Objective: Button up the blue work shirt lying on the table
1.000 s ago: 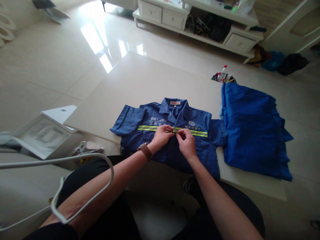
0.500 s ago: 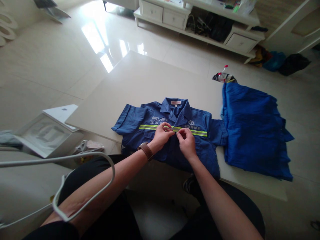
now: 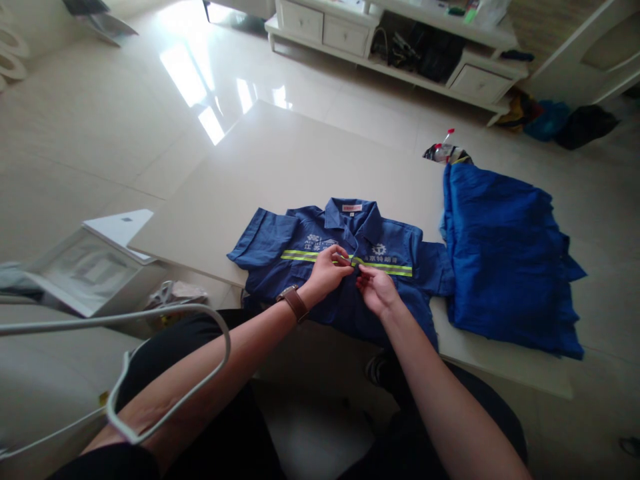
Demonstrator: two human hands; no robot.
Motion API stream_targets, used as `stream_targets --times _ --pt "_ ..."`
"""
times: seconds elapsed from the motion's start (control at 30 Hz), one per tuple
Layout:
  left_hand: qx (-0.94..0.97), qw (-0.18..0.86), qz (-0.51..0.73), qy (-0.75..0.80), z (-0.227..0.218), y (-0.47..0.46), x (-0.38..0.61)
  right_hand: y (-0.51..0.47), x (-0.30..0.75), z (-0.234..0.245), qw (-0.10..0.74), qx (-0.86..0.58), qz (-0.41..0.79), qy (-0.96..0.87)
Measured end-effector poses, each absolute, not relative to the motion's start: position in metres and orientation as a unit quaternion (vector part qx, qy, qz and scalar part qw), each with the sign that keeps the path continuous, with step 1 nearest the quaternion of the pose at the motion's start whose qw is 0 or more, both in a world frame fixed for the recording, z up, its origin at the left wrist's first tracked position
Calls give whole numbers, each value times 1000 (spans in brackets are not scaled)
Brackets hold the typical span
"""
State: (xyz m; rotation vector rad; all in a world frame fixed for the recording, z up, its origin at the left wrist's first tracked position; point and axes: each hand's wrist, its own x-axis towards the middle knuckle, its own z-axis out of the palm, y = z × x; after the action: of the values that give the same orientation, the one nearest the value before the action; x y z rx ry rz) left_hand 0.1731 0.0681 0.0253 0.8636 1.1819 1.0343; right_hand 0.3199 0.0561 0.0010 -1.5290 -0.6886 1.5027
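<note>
A blue short-sleeved work shirt (image 3: pixel 300 250) with a yellow-green reflective stripe lies face up on the pale table (image 3: pixel 280 167), collar away from me. My left hand (image 3: pixel 327 270), with a brown watch on its wrist, pinches the shirt's front edge at the stripe. My right hand (image 3: pixel 377 290) lies just to the right of it, fingers curled onto the same front opening. The two hands almost touch at the middle of the chest.
A pile of brighter blue garments (image 3: pixel 505 257) lies on the table's right part, with a small crumpled wrapper (image 3: pixel 445 153) behind it. A white box with an open lid (image 3: pixel 95 263) stands at my left. A white cable (image 3: pixel 165 320) crosses my left arm. A white low cabinet (image 3: pixel 395 47) stands across the glossy floor.
My right hand has slid slightly down and toward me along the shirt's front. My left hand stays at the stripe. The shirt's front has shifted a little.
</note>
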Motion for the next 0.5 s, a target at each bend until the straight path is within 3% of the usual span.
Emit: stream_targets --times 0.13,0.37,0.5 --pt "375 616 449 528 23 69 171 55 318 5 445 -625 554 -323" --pt "401 621 425 523 20 70 168 54 317 1 420 -605 588 -334" --pt "377 613 435 542 20 72 166 55 311 9 450 -652 463 -398"
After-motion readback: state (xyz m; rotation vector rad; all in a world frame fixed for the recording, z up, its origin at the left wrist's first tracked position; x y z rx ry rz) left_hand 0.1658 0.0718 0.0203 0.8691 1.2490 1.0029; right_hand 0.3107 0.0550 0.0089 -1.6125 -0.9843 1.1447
